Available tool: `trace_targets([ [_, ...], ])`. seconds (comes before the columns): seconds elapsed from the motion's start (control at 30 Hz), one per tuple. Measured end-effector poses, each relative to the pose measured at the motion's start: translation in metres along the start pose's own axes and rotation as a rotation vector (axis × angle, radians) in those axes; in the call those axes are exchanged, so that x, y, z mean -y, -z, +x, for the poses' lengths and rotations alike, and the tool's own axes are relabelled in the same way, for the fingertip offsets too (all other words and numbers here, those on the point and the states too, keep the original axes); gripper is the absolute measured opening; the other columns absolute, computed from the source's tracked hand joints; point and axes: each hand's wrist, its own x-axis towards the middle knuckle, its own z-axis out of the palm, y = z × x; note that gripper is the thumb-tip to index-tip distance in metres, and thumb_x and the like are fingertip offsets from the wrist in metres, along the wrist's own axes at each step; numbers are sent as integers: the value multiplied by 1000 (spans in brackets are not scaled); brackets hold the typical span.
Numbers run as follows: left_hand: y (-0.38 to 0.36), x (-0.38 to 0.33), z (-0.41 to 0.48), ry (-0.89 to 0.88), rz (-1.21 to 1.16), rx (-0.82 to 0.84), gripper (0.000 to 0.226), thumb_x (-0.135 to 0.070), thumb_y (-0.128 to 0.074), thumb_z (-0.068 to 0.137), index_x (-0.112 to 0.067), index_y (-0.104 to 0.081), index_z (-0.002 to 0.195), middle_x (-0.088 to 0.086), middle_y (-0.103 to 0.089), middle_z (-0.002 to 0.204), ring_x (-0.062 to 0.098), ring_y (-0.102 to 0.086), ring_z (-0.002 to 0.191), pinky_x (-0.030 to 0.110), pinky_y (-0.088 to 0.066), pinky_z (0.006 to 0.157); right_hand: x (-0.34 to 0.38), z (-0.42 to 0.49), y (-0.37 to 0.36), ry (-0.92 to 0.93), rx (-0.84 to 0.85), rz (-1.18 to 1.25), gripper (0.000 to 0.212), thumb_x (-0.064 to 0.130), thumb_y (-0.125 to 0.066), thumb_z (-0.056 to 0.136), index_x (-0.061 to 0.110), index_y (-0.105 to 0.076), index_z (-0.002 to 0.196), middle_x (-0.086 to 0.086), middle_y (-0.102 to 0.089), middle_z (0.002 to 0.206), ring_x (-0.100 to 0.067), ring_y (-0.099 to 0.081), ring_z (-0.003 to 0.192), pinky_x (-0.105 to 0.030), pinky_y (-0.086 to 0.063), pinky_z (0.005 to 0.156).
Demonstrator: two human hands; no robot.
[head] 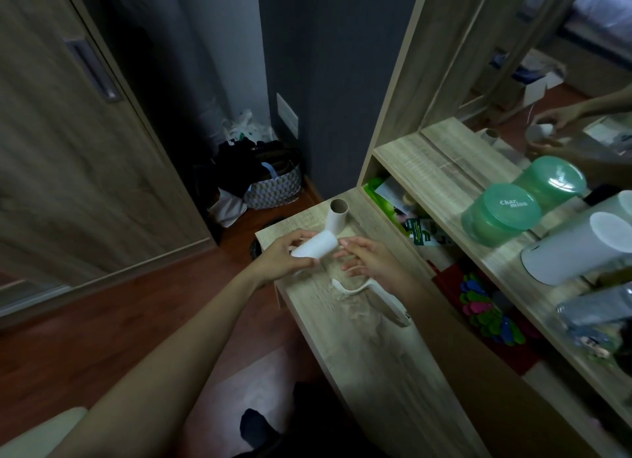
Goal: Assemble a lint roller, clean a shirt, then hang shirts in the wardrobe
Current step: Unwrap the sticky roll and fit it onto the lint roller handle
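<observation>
Pale wood-grain laminate covers the dressing table (359,355), which runs from the lower edge up the middle of the head view. A dark-socked foot (254,427) stands on the reddish plank floor (102,321) beside it.

The lint roller handle (379,295), smooth white plastic with a curved neck, lies flat on the tabletop just below the right wrist.

Both hands hover above the far end of the table. The left hand (277,256) wraps thumb and fingers round the white roll (316,247), a matte paper-wound cylinder held tilted off the surface with its open end toward the right hand. The right hand (376,262) has its fingers loosely spread and its thumb tip at the roll's end. Whether it touches the roll cannot be told.

Just behind the roll, a bare brown cardboard tube (338,218) stands upright on the table's far corner.

To the right, a raised shelf (427,163) of the same laminate carries a translucent green tub (496,218) with a round lid lettered "Char miss", and nearer the camera a white canister (574,252). A framed mirror (547,64) rises behind them.

Farther off, a patterned fabric basket (273,191) sits on the floor against the dark wall. The wardrobe door (68,132), wood-grained with a recessed metal pull, fills the left.
</observation>
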Motion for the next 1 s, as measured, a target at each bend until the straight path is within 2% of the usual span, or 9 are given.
trace_targets([
  [0.1, 3, -1, 3, -30, 25, 10, 47, -9, -82, 73, -15, -63, 115, -11, -61, 106, -5, -56, 90, 10, -45, 74, 1, 0, -2, -17, -7, 51, 10, 21, -58, 93, 20, -66, 100, -13, -69, 96, -14, -66, 64, -23, -55, 57],
  [0.27, 5, -3, 8, -35, -10, -34, 45, -8, -85, 68, -5, -58, 103, 3, -62, 96, 13, -59, 82, 30, -51, 68, 1, 2, -2, -38, 7, 156, 28, 19, -67, 87, 9, -64, 113, -19, -70, 98, -18, -69, 68, -25, -58, 62],
  [0.37, 5, -7, 9, -62, -38, -56, 42, -11, -83, 72, -2, -61, 106, 2, -62, 100, 12, -59, 84, 28, -51, 71, 0, 2, -3, -61, -15, 162, 35, 16, -68, 85, 3, -60, 117, -18, -71, 92, -20, -71, 70, -25, -58, 63],
  [0.43, 5, -6, 10, -24, -120, -109, 37, -15, -79, 77, -8, -62, 109, 3, -61, 109, 10, -59, 91, 26, -54, 75, 0, 3, -4, -54, -38, 190, 37, 15, -68, 86, 1, -58, 119, -19, -71, 91, -22, -71, 71, -25, -58, 62],
  [0.5, 6, -3, 12, 43, -244, -189, 36, -16, -74, 83, -11, -60, 115, 7, -58, 114, 11, -60, 92, 21, -57, 72, 1, 2, -4, -40, -84, 206, 37, 14, -68, 86, 2, -57, 120, -20, -70, 91, -24, -71, 73, -26, -59, 63],
  [0.63, 4, 3, 12, 173, -536, -265, 38, -14, -65, 90, -5, -56, 126, 18, -57, 118, 21, -67, 92, 23, -59, 67, 2, -1, -13, 71, -154, 115, 29, 12, -68, 86, 9, -59, 114, -17, -68, 103, -21, -72, 73, -29, -60, 68],
  [0.73, 0, 4, 13, 219, -672, -280, 39, -15, -60, 94, -3, -53, 130, 17, -57, 116, 21, -67, 91, 26, -60, 69, -1, -1, -26, 179, -179, 50, 29, 11, -70, 84, 14, -59, 111, -11, -66, 111, -24, -71, 83, -33, -60, 75],
  [0.87, -1, 3, 16, 250, -754, -305, 38, -14, -55, 97, -2, -51, 132, 16, -54, 119, 19, -65, 91, 25, -60, 70, -5, 2, -35, 262, -277, -27, 38, 8, -75, 79, 14, -60, 113, -2, -66, 109, -7, -67, 90, -17, -55, 68],
  [1.0, -1, 5, 18, 245, -729, -309, 36, -14, -53, 98, 0, -50, 131, 15, -54, 120, 20, -64, 93, 30, -60, 76, -10, 4, -36, 290, -317, 2, 38, 8, -78, 75, 15, -62, 109, -6, -68, 111, -15, -68, 97, -24, -57, 74],
])
